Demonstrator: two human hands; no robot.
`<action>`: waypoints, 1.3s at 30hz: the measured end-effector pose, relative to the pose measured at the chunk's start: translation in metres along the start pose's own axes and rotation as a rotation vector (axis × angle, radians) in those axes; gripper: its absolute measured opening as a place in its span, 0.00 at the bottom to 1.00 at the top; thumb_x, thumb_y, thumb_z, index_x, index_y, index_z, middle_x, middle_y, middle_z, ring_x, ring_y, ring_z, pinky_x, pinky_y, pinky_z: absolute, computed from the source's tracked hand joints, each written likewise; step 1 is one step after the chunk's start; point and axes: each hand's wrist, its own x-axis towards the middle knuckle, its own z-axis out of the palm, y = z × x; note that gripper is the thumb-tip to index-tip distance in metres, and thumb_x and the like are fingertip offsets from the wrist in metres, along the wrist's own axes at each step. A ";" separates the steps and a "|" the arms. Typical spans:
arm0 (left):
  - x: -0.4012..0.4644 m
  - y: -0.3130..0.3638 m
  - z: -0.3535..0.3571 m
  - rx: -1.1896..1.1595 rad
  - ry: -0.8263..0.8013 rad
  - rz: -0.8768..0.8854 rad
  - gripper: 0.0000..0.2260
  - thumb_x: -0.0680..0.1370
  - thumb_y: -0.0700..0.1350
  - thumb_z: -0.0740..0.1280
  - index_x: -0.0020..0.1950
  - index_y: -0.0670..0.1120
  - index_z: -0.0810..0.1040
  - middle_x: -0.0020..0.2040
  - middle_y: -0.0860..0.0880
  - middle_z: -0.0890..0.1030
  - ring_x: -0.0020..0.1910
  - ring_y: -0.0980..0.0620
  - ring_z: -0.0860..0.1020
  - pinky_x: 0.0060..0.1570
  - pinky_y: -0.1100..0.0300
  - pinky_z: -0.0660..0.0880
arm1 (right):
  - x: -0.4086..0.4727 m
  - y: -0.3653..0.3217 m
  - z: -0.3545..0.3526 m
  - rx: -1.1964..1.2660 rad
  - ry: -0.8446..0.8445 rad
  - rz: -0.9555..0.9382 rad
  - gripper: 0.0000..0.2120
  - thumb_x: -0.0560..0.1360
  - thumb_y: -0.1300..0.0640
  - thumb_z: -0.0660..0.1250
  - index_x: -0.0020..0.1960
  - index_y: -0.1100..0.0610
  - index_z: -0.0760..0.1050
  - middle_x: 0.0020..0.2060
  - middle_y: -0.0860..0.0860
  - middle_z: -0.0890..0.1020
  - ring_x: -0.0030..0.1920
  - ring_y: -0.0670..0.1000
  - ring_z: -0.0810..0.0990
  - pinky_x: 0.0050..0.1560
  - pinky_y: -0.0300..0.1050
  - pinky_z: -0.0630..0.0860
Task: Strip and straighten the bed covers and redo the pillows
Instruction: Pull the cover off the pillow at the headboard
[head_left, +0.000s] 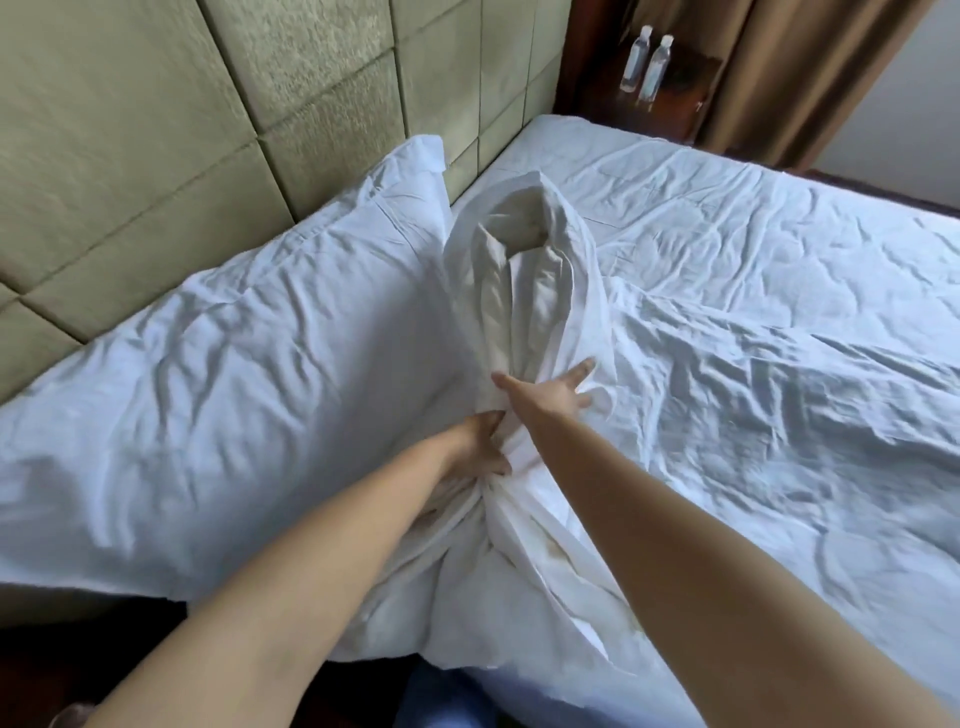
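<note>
White pillow, white sheet, green headboard

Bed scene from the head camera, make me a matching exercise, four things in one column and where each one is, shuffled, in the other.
Things:
1. plump pillow
2. water bottles
3. bunched pillow
4. padded headboard

Places:
A. under both hands, mid-bed
B. on the dark nightstand, far corner
C. lying along the headboard, left
D. on the wall behind the bed

Pairs: 1-C, 2-B, 3-A, 4-D
</note>
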 end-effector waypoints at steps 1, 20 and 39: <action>-0.008 0.011 0.011 -0.020 -0.012 0.003 0.30 0.72 0.36 0.69 0.72 0.41 0.65 0.67 0.45 0.72 0.65 0.46 0.71 0.55 0.63 0.68 | -0.002 0.007 -0.009 -0.023 -0.018 -0.010 0.63 0.62 0.37 0.75 0.75 0.46 0.28 0.74 0.62 0.50 0.69 0.67 0.66 0.67 0.59 0.67; 0.002 -0.010 0.019 -0.252 -0.159 -0.080 0.25 0.71 0.31 0.71 0.67 0.39 0.73 0.58 0.47 0.76 0.59 0.52 0.74 0.50 0.67 0.71 | 0.024 0.049 -0.018 -0.221 -0.049 0.021 0.47 0.74 0.59 0.64 0.77 0.50 0.32 0.71 0.61 0.61 0.65 0.61 0.71 0.62 0.50 0.70; -0.074 0.266 0.094 0.283 0.038 -0.114 0.08 0.59 0.39 0.68 0.37 0.43 0.75 0.34 0.43 0.77 0.31 0.46 0.75 0.32 0.59 0.72 | 0.000 0.067 -0.296 -0.013 0.053 -0.403 0.32 0.71 0.59 0.63 0.73 0.60 0.57 0.62 0.59 0.75 0.62 0.60 0.75 0.60 0.48 0.72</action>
